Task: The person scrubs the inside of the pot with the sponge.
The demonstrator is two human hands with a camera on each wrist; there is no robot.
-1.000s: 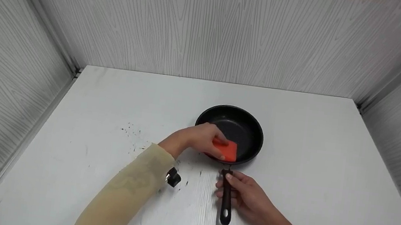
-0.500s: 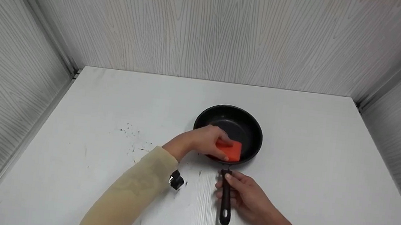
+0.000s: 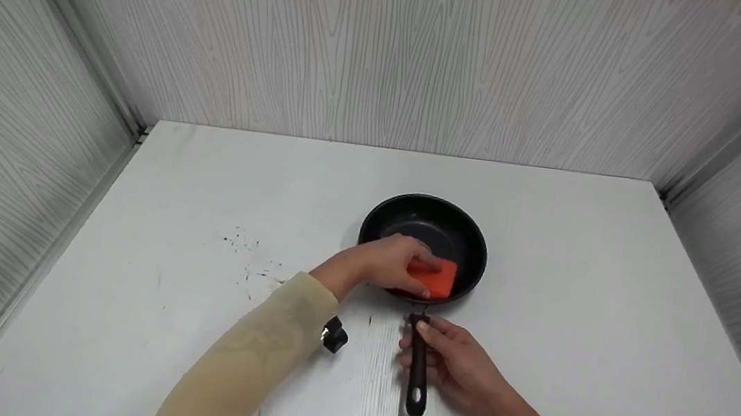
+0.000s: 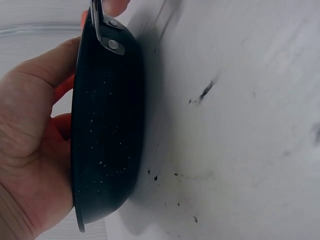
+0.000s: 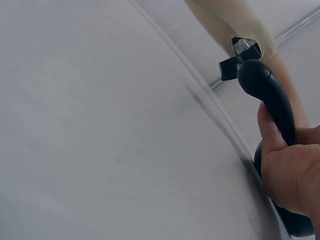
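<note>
A black frying pan [image 3: 424, 224] stands on the white table, its dark handle [image 3: 418, 374] pointing toward the person. The left hand [image 3: 388, 264] reaches over the pan's left rim and pinches an orange-red sponge [image 3: 442, 280] low inside it, near the handle side. In the left wrist view the pan's speckled outer wall [image 4: 107, 130] hides most of the sponge and the fingertips. My right hand [image 3: 458, 357] grips the handle close to the pan, thumb on top. The right wrist view shows that hand [image 5: 290, 170] around the handle [image 5: 277, 102].
Dark crumbs and smudges [image 3: 241, 242] lie on the table [image 3: 207, 175] left of the pan. A small black camera mount [image 3: 334, 335] sticks out from the left sleeve [image 3: 257, 348]. Grey wood-grain panels [image 3: 388, 56] enclose the table at the back and both sides.
The left hand has slid the sponge a little to the right along the near side of the pan. The right hand and pan have stayed almost still.
</note>
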